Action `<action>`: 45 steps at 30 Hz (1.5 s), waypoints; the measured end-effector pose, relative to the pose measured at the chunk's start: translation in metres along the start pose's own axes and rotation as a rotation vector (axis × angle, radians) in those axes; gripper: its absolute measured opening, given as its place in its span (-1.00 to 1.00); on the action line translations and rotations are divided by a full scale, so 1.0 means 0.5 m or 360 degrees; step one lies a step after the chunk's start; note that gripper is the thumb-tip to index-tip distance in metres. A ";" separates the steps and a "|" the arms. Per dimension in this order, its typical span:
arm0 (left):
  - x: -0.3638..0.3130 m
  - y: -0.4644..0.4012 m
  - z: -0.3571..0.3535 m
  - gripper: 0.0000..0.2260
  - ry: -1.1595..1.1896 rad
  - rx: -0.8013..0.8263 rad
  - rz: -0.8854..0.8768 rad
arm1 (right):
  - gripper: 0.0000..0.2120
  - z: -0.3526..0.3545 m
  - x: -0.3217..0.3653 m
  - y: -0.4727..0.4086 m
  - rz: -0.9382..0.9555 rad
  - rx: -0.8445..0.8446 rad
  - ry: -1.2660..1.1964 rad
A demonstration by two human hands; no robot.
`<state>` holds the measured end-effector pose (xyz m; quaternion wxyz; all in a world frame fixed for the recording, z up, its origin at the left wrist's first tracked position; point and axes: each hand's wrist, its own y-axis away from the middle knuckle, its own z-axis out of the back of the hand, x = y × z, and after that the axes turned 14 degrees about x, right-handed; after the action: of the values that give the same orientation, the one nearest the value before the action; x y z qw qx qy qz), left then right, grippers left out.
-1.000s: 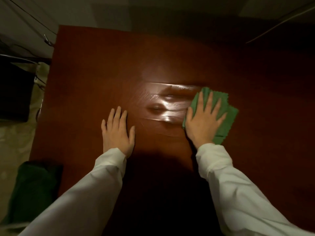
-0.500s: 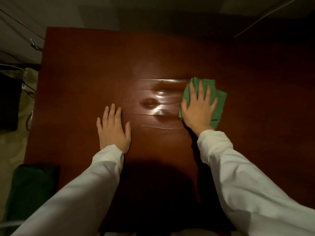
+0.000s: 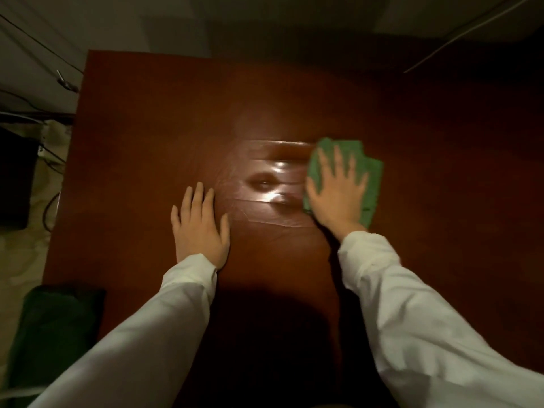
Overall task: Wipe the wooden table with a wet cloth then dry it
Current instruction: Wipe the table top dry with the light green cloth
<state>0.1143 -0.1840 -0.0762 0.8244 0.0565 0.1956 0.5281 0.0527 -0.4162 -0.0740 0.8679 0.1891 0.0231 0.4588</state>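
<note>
Dim room, so detail is limited. The right hand (image 3: 338,195) is flat on top of a green cloth (image 3: 371,184), fingers straight and spread apart, pressing it onto the wooden table (image 3: 153,136) a bit right of the middle. The cloth sticks out past the fingertips and on the far right side of the hand. Just left of it there's a wet patch (image 3: 273,184) shining with streaks under the light. The left hand (image 3: 200,225) rests palm down on the bare wood on the other side of that patch, fingers straight and close together, thumb out, holding nothing. Both arms are in white sleeves (image 3: 412,313). Something dark green (image 3: 50,328) sits off the table's near left corner, can't tell what.
</note>
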 end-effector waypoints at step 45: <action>-0.019 -0.214 0.068 -0.42 -0.0060 0.0029 -0.0097 | -0.42 0.100 0.042 -0.259 -0.0012 0.0093 0.0093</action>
<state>0.2145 -0.2353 -0.0743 0.8432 0.0680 0.1866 0.4997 0.1774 -0.4805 -0.0701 0.8627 0.2008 0.0625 0.4600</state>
